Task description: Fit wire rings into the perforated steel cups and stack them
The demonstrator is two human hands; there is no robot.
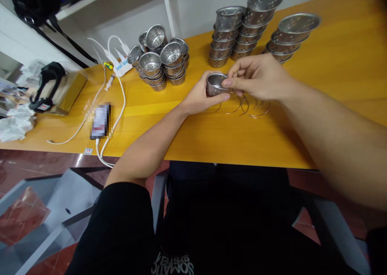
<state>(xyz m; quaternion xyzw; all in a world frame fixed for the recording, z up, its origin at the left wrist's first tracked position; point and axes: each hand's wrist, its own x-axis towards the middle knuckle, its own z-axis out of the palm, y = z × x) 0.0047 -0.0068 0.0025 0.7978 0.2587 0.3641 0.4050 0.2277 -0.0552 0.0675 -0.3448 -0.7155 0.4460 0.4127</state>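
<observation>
My left hand is wrapped round a small perforated metal cup, its mouth facing up and towards me. My right hand has thumb and fingers pinched together at the cup's right rim. Whatever lies between those fingertips is too small to make out. Below both hands, several thin curved wires rest on the yellow table; the right hand partly covers them.
Stacked perforated cups stand behind my hands, with another stack further right. A cluster of cups sits to the left. Beyond it are a power strip, white cables, a syringe and a phone.
</observation>
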